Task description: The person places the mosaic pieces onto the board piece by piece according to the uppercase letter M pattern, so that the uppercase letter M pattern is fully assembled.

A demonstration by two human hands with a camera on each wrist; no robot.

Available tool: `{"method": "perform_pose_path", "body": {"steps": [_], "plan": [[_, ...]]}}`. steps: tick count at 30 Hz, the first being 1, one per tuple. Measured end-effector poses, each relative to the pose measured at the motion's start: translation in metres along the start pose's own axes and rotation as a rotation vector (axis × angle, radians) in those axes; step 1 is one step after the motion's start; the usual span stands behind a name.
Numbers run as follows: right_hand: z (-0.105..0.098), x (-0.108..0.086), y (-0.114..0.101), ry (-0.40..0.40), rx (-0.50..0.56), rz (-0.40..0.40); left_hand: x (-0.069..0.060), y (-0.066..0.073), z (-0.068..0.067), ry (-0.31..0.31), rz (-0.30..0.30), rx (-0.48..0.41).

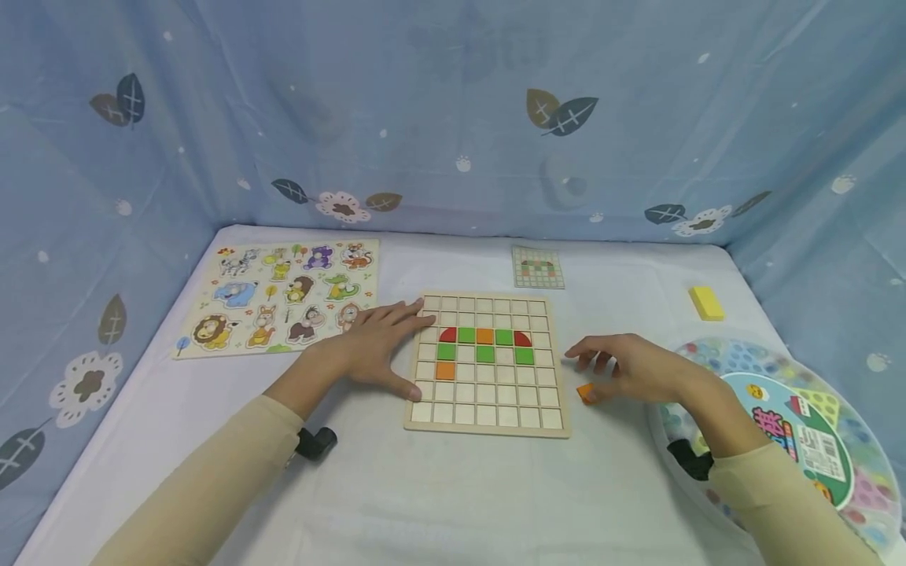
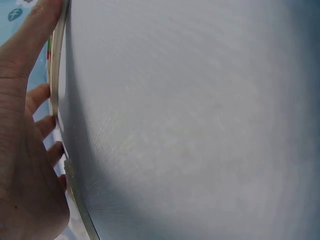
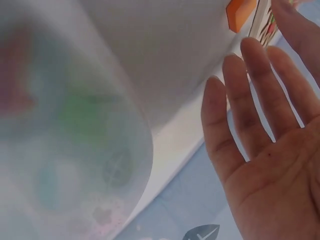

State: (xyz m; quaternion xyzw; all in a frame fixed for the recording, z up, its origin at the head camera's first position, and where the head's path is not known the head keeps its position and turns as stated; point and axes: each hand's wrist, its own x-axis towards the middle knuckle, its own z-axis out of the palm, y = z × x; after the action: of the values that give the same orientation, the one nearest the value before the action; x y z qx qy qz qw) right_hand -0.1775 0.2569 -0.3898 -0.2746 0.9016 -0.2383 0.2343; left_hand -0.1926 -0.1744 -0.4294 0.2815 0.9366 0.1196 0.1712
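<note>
A wooden grid board point(image 1: 487, 423) lies on the white table, with green, orange and red tiles in a few of its squares. My left hand point(image 1: 375, 346) rests at the board's left edge, fingers and thumb spread; the left wrist view shows the thumb and fingertips along the board's side. A loose orange tile point(image 1: 586, 393) lies right of the board. Over it hovers my right hand point(image 1: 633, 368), its thumb close to the tile in the head view. In the right wrist view the fingers are extended, apart from the orange tile point(image 3: 240, 15).
A small pattern card point(image 1: 538, 267) lies behind the board. An animal puzzle point(image 1: 283, 299) is at the back left, a yellow block point(image 1: 706, 303) at the back right. A round clear container point(image 1: 871, 440) with a colourful label sits under the right forearm. Blue curtains surround the table.
</note>
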Motion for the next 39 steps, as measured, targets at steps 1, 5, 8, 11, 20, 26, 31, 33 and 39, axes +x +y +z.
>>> {"method": "perform_pose_path", "body": {"steps": [1,5,8,11,20,26,31,33,39], "plan": [[0.0001,-0.0005,0.0006,-0.006,0.001,0.007,-0.0003,0.0000,0.0000,0.001,0.000,0.001],[0.0010,-0.0015,0.0018,-0.028,0.022,0.011,-0.0004,-0.0004,-0.0002,0.008,-0.002,0.003],[0.0018,-0.0021,0.0019,-0.040,0.046,0.014,0.0001,-0.0010,-0.0006,0.013,-0.001,0.004],[0.0028,-0.0025,0.0022,-0.048,0.043,0.010,0.0008,-0.0015,-0.0008,0.010,0.002,0.008],[0.0035,0.0014,0.0022,-0.031,-0.059,-0.061,-0.0009,0.0000,-0.0023,0.012,-0.002,0.003],[0.0029,-0.0004,0.0020,-0.007,-0.048,-0.050,-0.0004,0.0005,-0.0022,0.018,0.001,-0.001],[0.0018,-0.0047,0.0031,0.038,0.005,-0.074,-0.0002,0.0010,-0.0027,0.014,0.005,0.008],[0.0013,-0.0057,0.0036,0.052,0.030,-0.098,-0.0009,0.0014,-0.0030,0.010,0.001,0.007],[0.0022,-0.0039,0.0012,0.073,0.074,-0.121,-0.0022,0.0026,-0.0030,0.004,-0.001,-0.004]]}}
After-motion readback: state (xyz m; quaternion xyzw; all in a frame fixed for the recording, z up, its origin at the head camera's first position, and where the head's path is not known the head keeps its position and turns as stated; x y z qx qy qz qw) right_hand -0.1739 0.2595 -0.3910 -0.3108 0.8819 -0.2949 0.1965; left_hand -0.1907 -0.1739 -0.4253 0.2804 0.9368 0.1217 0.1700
